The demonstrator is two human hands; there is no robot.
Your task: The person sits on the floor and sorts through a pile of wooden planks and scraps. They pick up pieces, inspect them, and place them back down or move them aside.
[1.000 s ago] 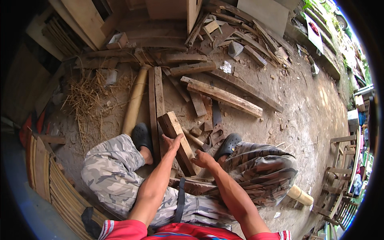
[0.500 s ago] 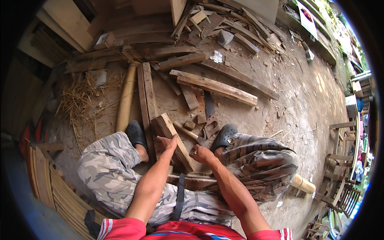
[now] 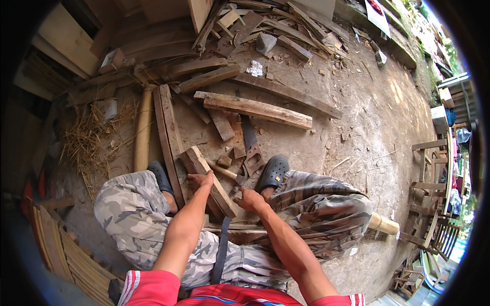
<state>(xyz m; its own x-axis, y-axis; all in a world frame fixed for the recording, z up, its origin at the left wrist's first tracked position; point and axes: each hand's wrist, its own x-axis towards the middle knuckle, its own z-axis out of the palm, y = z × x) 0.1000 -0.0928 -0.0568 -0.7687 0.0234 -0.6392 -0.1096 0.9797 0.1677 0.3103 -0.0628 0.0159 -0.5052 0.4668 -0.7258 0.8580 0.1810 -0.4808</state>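
Between my legs a short, thick wooden beam [image 3: 220, 193] lies slantwise. My left hand [image 3: 200, 180] grips it near its far end, thumb on the top face and fingers over the left side. My right hand [image 3: 250, 198] is closed just right of the beam's near end. A small greyish bit shows at its fingertips, too small to name. Beyond my hands rests a hammer [image 3: 224, 170], its wooden handle pointing away from its dark head. A handsaw [image 3: 251, 153] with a wooden handle lies by my right shoe [image 3: 273, 171].
Long timbers [image 3: 255, 109] and a bamboo pole [image 3: 144, 127] lie on the dirt floor ahead. Straw [image 3: 94, 135] is heaped at left. Scrap wood [image 3: 286, 30] and a grey stone [image 3: 265, 44] sit farther off. Wooden chair frames [image 3: 429, 186] stand at right.
The whole view has shifted, so the floor things appear farther left. My left hand still holds the beam, and my right hand stays closed beside its near end.
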